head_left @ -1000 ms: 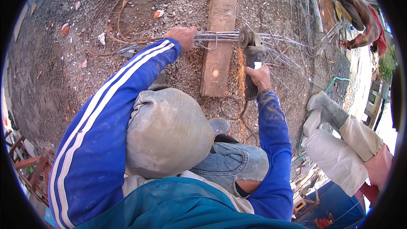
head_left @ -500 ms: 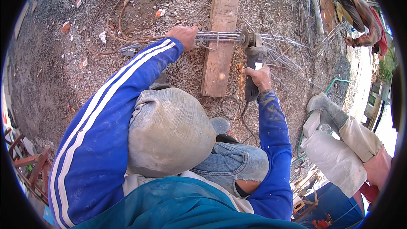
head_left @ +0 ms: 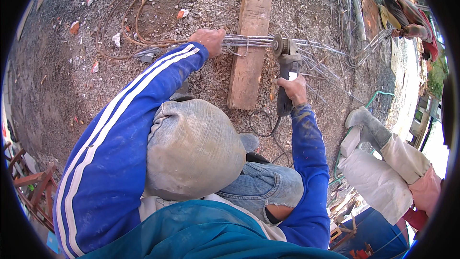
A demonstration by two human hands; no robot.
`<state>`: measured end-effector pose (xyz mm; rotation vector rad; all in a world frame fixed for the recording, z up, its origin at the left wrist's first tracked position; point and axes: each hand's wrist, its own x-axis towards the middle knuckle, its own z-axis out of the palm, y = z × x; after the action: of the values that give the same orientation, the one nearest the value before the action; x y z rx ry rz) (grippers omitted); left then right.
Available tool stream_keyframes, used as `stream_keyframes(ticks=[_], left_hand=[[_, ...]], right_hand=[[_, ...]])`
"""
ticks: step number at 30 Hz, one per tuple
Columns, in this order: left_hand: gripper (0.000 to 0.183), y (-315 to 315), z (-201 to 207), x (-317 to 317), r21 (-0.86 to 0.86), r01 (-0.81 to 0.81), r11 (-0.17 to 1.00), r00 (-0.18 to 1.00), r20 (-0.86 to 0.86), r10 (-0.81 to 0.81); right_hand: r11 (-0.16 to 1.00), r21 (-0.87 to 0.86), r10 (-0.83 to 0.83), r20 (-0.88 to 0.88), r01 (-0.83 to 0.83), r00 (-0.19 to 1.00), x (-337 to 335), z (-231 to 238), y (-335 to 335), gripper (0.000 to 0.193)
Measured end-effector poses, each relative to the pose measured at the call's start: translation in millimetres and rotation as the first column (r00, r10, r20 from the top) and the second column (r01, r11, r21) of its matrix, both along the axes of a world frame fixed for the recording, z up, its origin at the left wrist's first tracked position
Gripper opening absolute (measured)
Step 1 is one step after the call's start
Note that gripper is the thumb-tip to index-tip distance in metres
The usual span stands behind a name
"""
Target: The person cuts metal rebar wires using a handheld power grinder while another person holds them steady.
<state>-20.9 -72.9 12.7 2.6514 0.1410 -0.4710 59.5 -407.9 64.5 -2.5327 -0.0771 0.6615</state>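
A bundle of thin steel rods lies crosswise over a wooden beam. My left hand is closed round the bundle, left of the beam. In my right hand is an angle grinder, gripped by its dark body with the head pointing away from me. Its disc is at the rods just right of the beam; whether it touches them I cannot tell. A bent wire hoop hangs round the rods on the beam. The grinder's cord trails down toward my knee.
Rusty bent rods curl over the gravel at the far left. Brick pieces lie about. To the right, a person in boots is close by, and another person bends over rods farther off. A green hose runs nearby.
The orange sparks below the grinder are gone. The grinder has shifted very slightly; my left hand keeps its hold. The far person's arm has moved up.
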Motion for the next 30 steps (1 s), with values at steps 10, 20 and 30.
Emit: stream_keyframes(ticks=[10,20,30], left_hand=[[0.022,0.1,2.1,-1.7,-0.005,-0.002,1.000,1.000,0.021,0.002],[0.023,0.8,-0.3,-1.9,-0.014,0.000,1.000,1.000,0.023,0.000],[0.022,0.6,-8.6,-2.2,0.002,0.010,1.000,0.998,0.065,-0.010]], right_hand=[[1.000,-0.001,-0.020,-0.068,0.020,0.998,5.6,1.1,3.5,0.048],[0.996,0.035,-0.075,-0.129,0.080,0.989,12.5,4.0,10.7,0.046],[0.997,0.032,-0.066,-0.092,0.070,0.994,21.1,-1.4,9.1,0.045]])
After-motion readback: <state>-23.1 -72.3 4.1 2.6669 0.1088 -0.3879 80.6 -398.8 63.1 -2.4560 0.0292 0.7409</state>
